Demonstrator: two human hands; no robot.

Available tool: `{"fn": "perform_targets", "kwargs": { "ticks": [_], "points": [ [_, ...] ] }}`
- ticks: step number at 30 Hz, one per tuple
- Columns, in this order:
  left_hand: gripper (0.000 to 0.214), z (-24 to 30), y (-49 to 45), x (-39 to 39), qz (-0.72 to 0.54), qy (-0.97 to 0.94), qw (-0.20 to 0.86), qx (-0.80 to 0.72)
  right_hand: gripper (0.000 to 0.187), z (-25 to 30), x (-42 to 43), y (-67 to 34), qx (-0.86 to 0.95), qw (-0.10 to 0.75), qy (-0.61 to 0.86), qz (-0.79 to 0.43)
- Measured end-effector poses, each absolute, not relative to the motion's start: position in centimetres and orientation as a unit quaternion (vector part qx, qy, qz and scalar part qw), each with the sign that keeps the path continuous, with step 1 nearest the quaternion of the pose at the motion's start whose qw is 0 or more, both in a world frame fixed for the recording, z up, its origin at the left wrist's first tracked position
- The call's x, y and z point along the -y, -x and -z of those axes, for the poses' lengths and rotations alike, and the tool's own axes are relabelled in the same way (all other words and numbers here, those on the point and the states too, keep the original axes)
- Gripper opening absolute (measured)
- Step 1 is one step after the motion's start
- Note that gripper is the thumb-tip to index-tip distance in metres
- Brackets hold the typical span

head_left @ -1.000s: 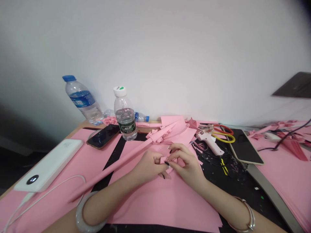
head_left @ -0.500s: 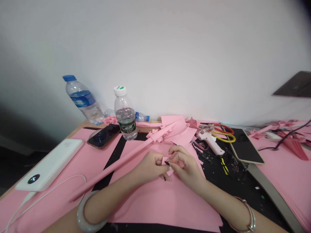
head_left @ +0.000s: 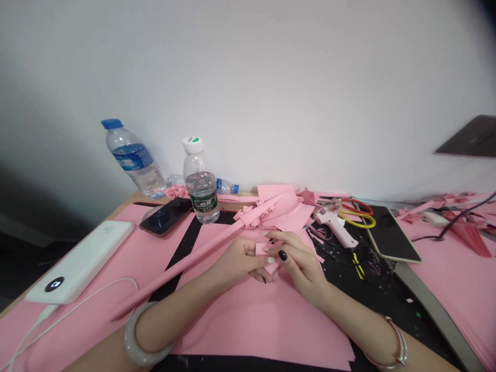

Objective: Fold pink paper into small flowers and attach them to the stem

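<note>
A small pink paper strip sits btwn both hands, just above the big pink sheet on the table. It's light, soft and creases easily, so best pinched at its ends w/ fingertips, no hard squeezing. L hand is half closed, fingers pinching one end; R hand curls over the other end, also pinching, dark nails showing. Long pink paper stick lies just left of L hand.

Bottles at the back: upright white-cap bottle w/ water in it, level hard to read; blue-cap bottle tilted against the wall, water in its lower part; small bottle on its side behind them — contents unclear.
</note>
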State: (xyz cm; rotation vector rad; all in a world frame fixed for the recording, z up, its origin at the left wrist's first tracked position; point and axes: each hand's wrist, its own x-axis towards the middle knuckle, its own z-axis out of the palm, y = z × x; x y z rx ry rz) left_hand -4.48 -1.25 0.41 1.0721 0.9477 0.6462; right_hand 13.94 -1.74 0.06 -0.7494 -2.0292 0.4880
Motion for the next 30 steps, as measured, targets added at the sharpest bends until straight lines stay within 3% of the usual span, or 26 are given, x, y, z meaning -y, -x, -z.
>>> {"fn": "perform_targets", "kwargs": {
  "ticks": [10,14,17,22,26,30],
  "points": [
    [0.020,-0.2,4.5,1.3,-0.277,-0.497,0.708,-0.417,0.042,0.1,1.6,-14.1,0.790,0.449,0.302,-0.287],
    [0.017,-0.3,4.5,1.5,-0.265,-0.522,0.698,-0.413,0.030,0.5,1.5,-13.8,0.732,0.486,0.362,-0.311],
    [0.021,-0.1,4.5,1.7,-0.246,-0.539,0.691,-0.414,0.021,1.0,1.2,-13.6,0.725,0.428,0.413,-0.346],
    [0.023,0.5,4.7,1.6,-0.225,-0.546,0.694,-0.412,0.035,1.0,0.9,-13.6,0.813,0.285,0.396,-0.318],
    [0.006,0.7,4.9,1.3,-0.205,-0.559,0.703,-0.388,0.036,0.7,0.8,-13.7,0.834,0.270,0.369,-0.308],
    [0.009,0.4,4.9,1.2,-0.200,-0.555,0.709,-0.386,0.037,0.7,1.0,-13.6,0.823,0.276,0.378,-0.322]
  ]
}}
